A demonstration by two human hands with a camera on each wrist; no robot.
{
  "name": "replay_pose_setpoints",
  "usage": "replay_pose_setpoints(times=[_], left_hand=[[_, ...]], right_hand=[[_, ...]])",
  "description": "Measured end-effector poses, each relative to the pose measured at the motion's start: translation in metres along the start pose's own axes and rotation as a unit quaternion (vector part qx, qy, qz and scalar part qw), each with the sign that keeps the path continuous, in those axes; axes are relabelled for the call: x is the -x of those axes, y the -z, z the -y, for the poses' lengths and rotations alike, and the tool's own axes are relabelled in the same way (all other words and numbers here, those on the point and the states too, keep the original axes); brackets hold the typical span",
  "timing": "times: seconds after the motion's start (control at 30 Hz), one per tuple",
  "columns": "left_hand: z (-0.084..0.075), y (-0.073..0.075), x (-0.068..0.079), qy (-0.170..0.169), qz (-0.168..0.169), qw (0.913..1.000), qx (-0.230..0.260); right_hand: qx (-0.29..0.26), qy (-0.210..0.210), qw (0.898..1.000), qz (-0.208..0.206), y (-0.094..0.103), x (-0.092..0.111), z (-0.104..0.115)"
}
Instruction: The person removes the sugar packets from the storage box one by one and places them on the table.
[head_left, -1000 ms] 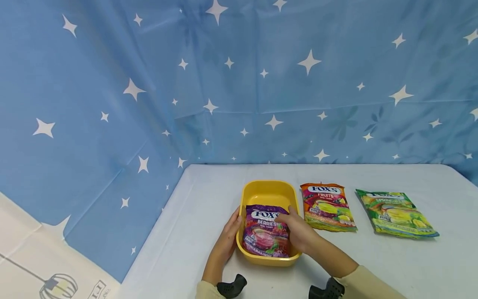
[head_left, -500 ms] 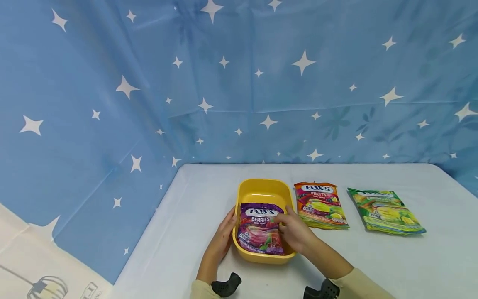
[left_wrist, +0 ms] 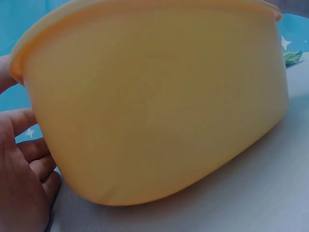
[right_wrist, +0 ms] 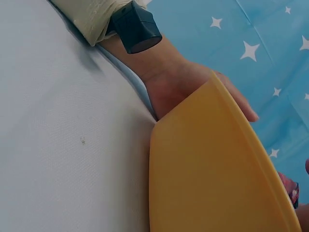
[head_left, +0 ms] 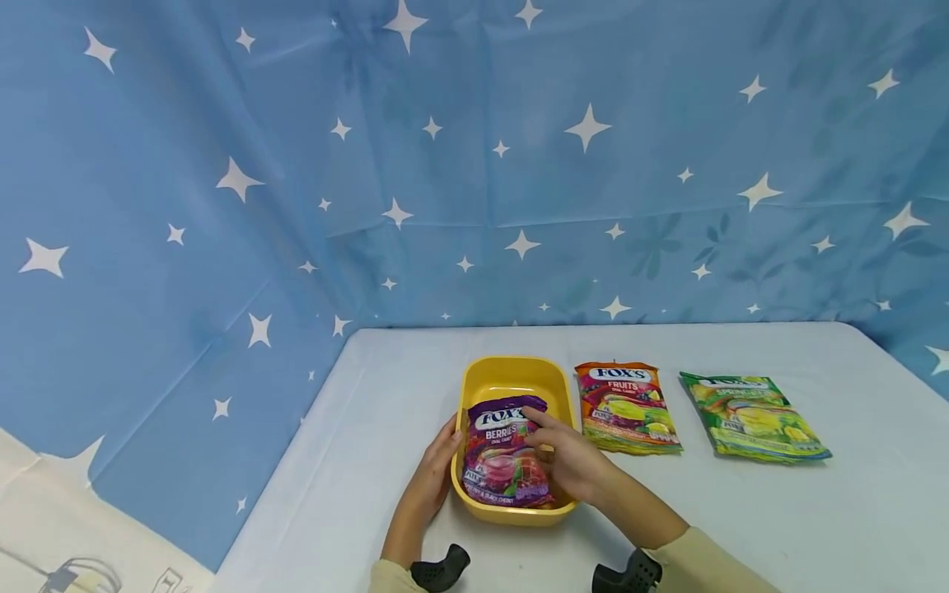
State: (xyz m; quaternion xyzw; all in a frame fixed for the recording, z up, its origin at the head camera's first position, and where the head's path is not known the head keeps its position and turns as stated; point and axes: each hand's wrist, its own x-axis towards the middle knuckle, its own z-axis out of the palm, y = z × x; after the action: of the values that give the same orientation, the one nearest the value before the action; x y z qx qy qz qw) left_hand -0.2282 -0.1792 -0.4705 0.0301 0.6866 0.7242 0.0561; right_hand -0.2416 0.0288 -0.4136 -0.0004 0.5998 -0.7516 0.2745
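Note:
In the head view a purple Fox's Berries candy bag (head_left: 498,471) lies in a yellow plastic tub (head_left: 511,515), its face up and its top end propped toward the far side. My right hand (head_left: 574,463) reaches over the tub's right rim and pinches the bag's right edge, index finger across its printed front. Along the tub's left wall my left hand (head_left: 430,478) holds the tub, thumb at the rim and the other fingers against the outside. The left wrist view shows those fingers (left_wrist: 38,154) at the wall. In the right wrist view the tub wall hides most of the bag.
An orange-red Fox's Fruits bag (head_left: 624,409) lies just right of the tub. Further right is a green Fox's bag (head_left: 754,418). All stand on a white table (head_left: 400,362) with a blue star-patterned curtain (head_left: 474,181) behind it.
The head view has shifted a little, so everything sits further left in it. The purple bag's top end has come up slightly, and my right index finger reaches further across it. My left hand stays on the tub.

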Motion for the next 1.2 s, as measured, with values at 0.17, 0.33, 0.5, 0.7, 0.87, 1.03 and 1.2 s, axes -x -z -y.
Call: replay_pose_setpoints(times=[0.17, 0.33, 0.5, 0.7, 0.87, 1.03, 1.2], left_hand=[[-0.001, 0.000, 0.001, 0.002, 0.002, 1.0000, 0.007], [0.001, 0.001, 0.001, 0.001, 0.005, 0.9999, 0.010], [0.002, 0.002, 0.001, 0.006, 0.000, 0.9999, 0.014], [0.003, 0.000, 0.000, 0.009, -0.006, 0.9999, 0.009], [0.007, -0.007, -0.001, 0.018, -0.008, 0.9998, 0.011], [0.006, -0.007, 0.001, 0.013, -0.003, 0.9999, 0.003], [0.001, 0.004, 0.002, -0.004, 0.011, 0.9999, 0.002]], right_hand=[[0.031, 0.008, 0.999, 0.005, -0.003, 0.000, -0.001], [0.039, 0.023, 0.999, -0.003, -0.007, -0.001, -0.002], [0.033, 0.022, 0.999, -0.013, -0.007, -0.003, -0.003], [-0.013, 0.017, 0.999, -0.027, -0.003, -0.004, -0.002], [-0.050, 0.017, 0.998, -0.025, 0.008, 0.008, 0.005], [-0.078, 0.029, 0.996, -0.017, 0.019, 0.028, 0.021], [-0.066, 0.039, 0.997, -0.016, 0.040, 0.050, 0.038]])
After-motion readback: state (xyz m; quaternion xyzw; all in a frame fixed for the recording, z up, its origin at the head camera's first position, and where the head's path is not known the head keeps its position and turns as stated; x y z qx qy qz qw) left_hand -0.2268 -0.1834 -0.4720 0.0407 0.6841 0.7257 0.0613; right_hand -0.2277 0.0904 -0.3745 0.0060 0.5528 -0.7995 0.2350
